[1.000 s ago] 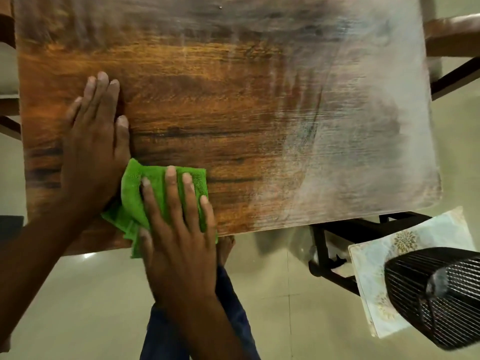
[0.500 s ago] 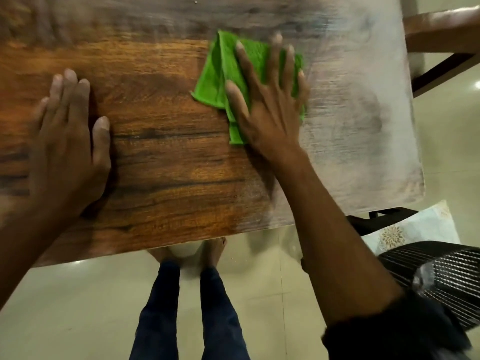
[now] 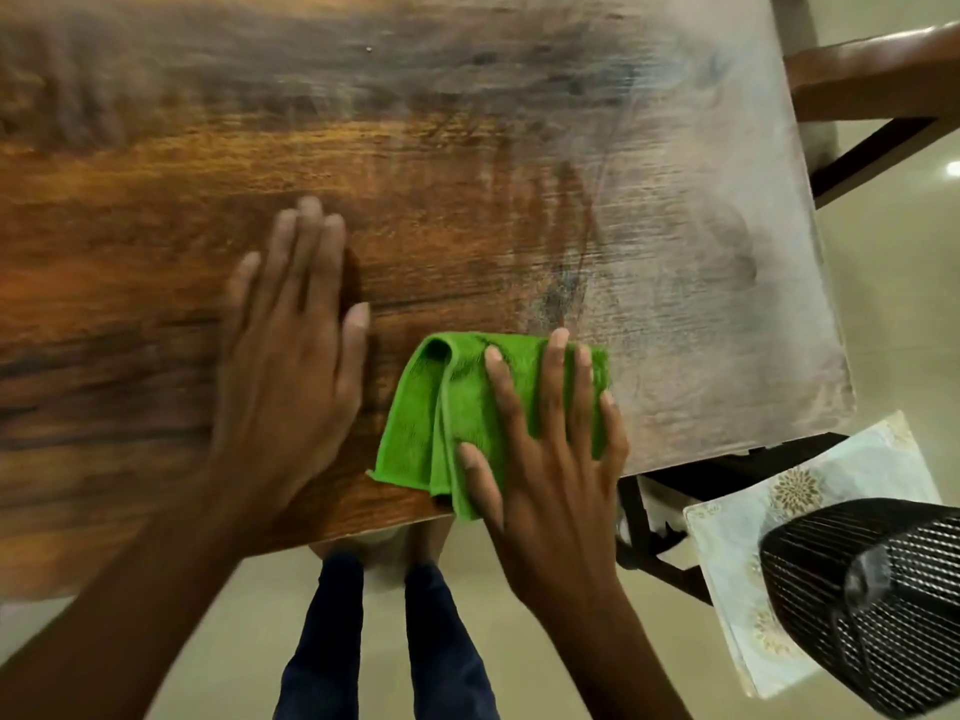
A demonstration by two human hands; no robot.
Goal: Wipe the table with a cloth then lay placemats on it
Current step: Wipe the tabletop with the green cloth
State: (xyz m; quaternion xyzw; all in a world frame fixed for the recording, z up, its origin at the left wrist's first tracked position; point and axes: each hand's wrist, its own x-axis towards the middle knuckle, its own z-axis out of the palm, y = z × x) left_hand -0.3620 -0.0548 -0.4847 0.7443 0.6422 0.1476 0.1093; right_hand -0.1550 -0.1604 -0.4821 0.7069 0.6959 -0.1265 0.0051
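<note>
Head view, looking down on a wooden desk with dark grain; its right portion carries a pale, hazy film, its left portion shows warm brown wood.

Green cloth: folded, lying flat on the desk at the near edge, with one corner hanging just over that edge. It sits at the border between the brown area and the hazy area.

Right hand: palm down on the cloth, fingers straight and spread wide, pressing the cloth to the desk. The fingertips reach the cloth's far edge; the thumb lies on the cloth's near part.

Left hand: flat on bare wood just left of the cloth, not touching it. Its fingers are straight and held close together, thumb slightly apart, holding nothing.

Placemat: pale with a floral pattern, off the desk, to the right of the cloth and below the desk's near right corner, partly covered by a black mesh object. What it rests on cannot be told.

Beyond the desk's far right corner, part of a brown chair shows. Below the near edge stand the person's legs in dark trousers on a light tiled floor.
</note>
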